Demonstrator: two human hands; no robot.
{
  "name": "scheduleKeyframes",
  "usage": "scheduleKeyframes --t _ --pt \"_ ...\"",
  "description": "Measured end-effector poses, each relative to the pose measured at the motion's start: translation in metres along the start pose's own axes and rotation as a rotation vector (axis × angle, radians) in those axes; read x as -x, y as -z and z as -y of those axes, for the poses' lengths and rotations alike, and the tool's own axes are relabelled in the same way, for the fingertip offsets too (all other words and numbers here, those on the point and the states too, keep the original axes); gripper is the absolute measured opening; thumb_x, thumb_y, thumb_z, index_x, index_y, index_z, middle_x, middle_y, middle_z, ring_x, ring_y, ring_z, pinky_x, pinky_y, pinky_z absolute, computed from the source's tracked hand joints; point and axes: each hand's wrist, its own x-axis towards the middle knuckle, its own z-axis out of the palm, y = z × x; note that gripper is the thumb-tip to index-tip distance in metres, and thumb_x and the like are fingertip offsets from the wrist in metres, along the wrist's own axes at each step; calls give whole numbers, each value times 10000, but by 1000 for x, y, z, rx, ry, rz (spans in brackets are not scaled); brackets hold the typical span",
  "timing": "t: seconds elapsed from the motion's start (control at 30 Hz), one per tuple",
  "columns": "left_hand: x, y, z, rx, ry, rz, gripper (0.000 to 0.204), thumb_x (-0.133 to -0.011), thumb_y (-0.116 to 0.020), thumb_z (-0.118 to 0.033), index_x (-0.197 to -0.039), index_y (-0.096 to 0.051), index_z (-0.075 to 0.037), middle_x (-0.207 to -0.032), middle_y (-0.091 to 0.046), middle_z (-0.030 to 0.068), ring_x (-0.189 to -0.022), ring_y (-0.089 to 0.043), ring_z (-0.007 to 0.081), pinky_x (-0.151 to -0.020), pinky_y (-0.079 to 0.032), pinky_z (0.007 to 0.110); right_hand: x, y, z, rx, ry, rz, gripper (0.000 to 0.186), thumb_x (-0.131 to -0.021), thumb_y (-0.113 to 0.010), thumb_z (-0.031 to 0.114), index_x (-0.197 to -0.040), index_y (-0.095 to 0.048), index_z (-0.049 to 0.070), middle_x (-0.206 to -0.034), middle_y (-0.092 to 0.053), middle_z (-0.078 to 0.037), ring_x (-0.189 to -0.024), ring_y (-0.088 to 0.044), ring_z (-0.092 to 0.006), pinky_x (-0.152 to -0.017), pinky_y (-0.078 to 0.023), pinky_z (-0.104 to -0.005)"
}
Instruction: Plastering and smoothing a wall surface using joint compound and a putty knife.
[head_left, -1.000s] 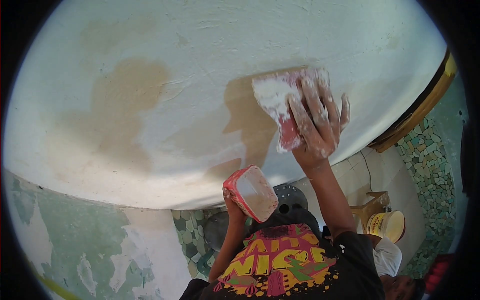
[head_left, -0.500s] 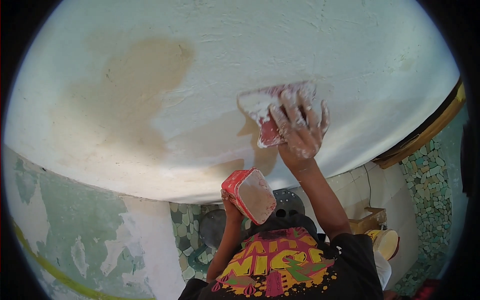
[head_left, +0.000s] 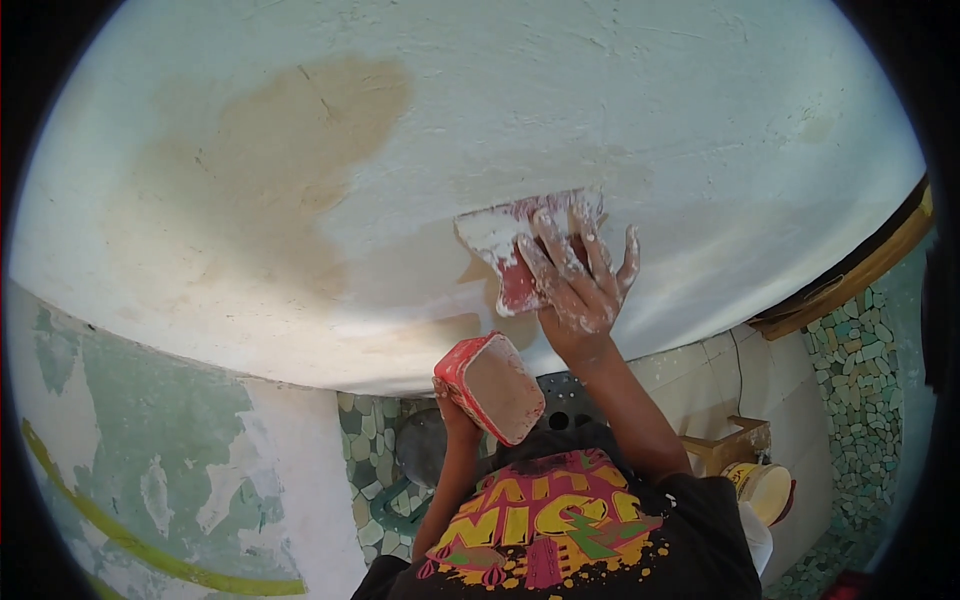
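My right hand [head_left: 580, 290], smeared with white putty, presses a red putty spreader [head_left: 492, 240] to the pale wall [head_left: 520, 110]. White putty coats much of the spreader's face, and its wide edge is turned toward the upper part of the wall. My fingers lie spread over the spreader; the thumb side is partly hidden. Lower down, in front of my chest, my left hand [head_left: 450, 408] grips a red square tub [head_left: 505, 388] by its side. The tub is tilted, its rim is caked, and greyish putty shows inside. Most of the left hand's fingers are behind the tub.
Tan damp-looking patches [head_left: 300, 130] mark the wall at left. A peeling green and white surface [head_left: 180, 450] lies lower left. Behind me are a wooden stool [head_left: 735, 445], a yellow-labelled bucket [head_left: 765, 490], a dark plastic chair [head_left: 425, 445] and pebble-patterned flooring [head_left: 855, 370].
My right hand and the spreader have moved down and slightly left along the wall. The tub in my left hand stays nearly in place.
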Motion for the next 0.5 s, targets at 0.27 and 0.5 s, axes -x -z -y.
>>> scheduleKeyframes --t 0.27,0.5 --pt "9 14 5 235 -59 74 670 -1027 -353 -607 -1495 -443 -135 -1462 -539 98 -1279 -575 331 -1075 -478 507 -28 36 2 25 -49 -132 311 -866 -707 174 -1168 -770 216 -1291 -709 -1 -1325 -571 -265 -1212 -150 -579" --pt "9 48 8 323 -113 7 591 -1028 -428 -571 -1471 -476 -184 -1442 -560 51 -1273 -579 308 -1055 -495 514 22 14 -14 83 -52 8 322 -881 -689 139 -1187 -763 210 -1357 -671 -12 -1335 -567 -270 -1204 -163 -612"
